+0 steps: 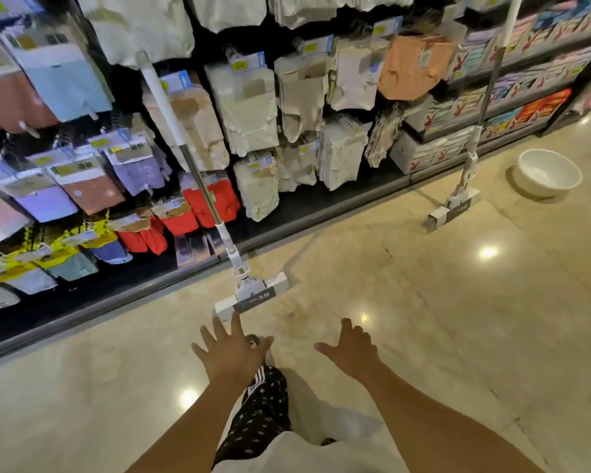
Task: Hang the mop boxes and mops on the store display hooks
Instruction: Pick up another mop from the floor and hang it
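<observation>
A white mop (181, 141) leans against the display rack, its boxed head (253, 295) resting on the floor just ahead of me. A second mop (488, 87) stands further right, also leaning on the shelves, with its head (454, 208) on the floor. My left hand (229, 349) is stretched forward with fingers spread, just short of the near mop's head and holding nothing. My right hand (350, 348) is held out beside it, fingers relaxed and empty.
The rack (246, 107) is packed with hanging packets of clothing on hooks. Shelves with folded boxed goods (512, 87) run to the right. A white bowl (548, 172) sits on the glossy floor at right. My leg in dark patterned trousers (260, 411) is below my hands.
</observation>
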Motion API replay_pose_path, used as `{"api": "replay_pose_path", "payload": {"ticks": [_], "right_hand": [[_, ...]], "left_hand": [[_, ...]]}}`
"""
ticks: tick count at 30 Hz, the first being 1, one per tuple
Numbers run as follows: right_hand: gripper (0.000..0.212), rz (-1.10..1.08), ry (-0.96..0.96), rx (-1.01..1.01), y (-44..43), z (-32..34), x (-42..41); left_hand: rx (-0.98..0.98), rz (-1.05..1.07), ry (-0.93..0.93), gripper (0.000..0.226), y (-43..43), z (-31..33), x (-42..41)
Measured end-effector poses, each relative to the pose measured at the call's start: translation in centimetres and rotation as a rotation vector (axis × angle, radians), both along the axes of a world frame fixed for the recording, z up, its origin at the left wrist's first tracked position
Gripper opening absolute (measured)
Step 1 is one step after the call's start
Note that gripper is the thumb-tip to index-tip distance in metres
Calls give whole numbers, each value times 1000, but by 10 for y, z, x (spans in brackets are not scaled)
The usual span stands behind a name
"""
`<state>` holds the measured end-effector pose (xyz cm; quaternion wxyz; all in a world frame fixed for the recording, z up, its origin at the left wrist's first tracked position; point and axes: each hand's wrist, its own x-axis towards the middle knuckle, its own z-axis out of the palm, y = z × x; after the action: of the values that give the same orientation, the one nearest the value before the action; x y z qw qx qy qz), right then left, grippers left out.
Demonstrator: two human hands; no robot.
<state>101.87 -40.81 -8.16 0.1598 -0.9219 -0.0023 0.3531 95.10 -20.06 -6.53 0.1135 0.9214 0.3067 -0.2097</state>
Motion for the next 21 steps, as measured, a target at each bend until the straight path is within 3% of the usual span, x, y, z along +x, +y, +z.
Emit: {"api": "replay_pose_path", "payload": {"ticks": [9,15,21], "right_hand": [[86,68,-48,-4,97,17,131],[82,-56,-78,180,187,38,219],[81,-46,-6,330,256,45,265]], "left_hand": [[-28,86,-36,95,117,0,117],[-66,132,-151,97,206,22,205],[-211,258,-353,98,272,33,277]]}}
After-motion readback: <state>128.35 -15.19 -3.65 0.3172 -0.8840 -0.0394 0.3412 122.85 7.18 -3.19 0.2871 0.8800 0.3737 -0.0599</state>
